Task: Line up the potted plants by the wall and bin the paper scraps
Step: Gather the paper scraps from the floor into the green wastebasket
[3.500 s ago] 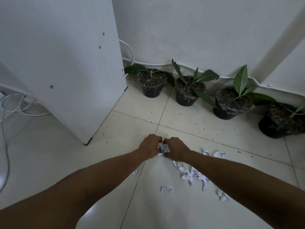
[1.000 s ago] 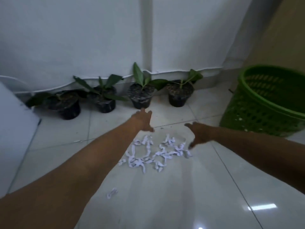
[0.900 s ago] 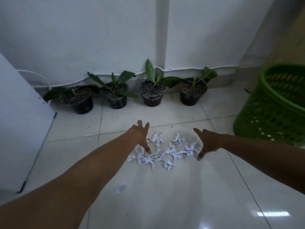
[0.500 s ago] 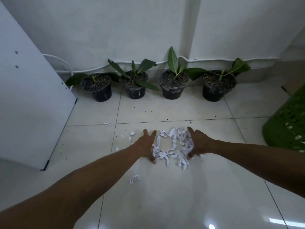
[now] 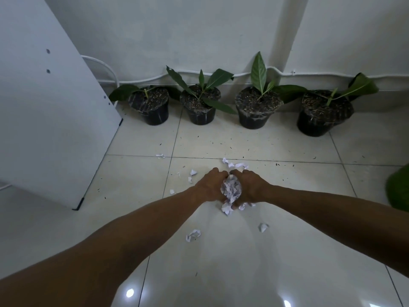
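Floor: pale glossy tiles [image 5: 254, 142] are filling most of the frame, with thin grout lines, dark soil crumbs and bright lamp reflections at the bottom edge.
Wall: a plain white wall [image 5: 177, 34] is closing the top of the frame, with a white cable [image 5: 221, 74] running along its base.
Plants: four potted plants are standing in a row close to the wall, across the upper middle of the frame, the first [image 5: 152, 107], second [image 5: 200, 106], third [image 5: 254, 109] and fourth [image 5: 318, 114]; the pots are round, black and full of dark soil, the leaves broad and smooth. I judge the lining-up part done.
Board: a flat white panel [image 5: 44, 107] is leaning in the upper left of the frame.
Left hand: the left hand [image 5: 210, 186] is pressing against the bundle from the left, fingers curled and closed on the paper.
Right hand: the right hand [image 5: 251, 187] is pressing from the right, fingers also clamped on it, so the light scraps are staying packed between both palms.
Paper: the white crumpled paper bundle [image 5: 231, 189] is sitting between the hands at the centre of the frame, low over the floor; loose scraps are lying around, one [image 5: 193, 234] below the hands and some [image 5: 234, 165] above them.
Bin: a green blurred edge [image 5: 398, 191] at the right border is probably the basket, so carrying the bundle there seems next.
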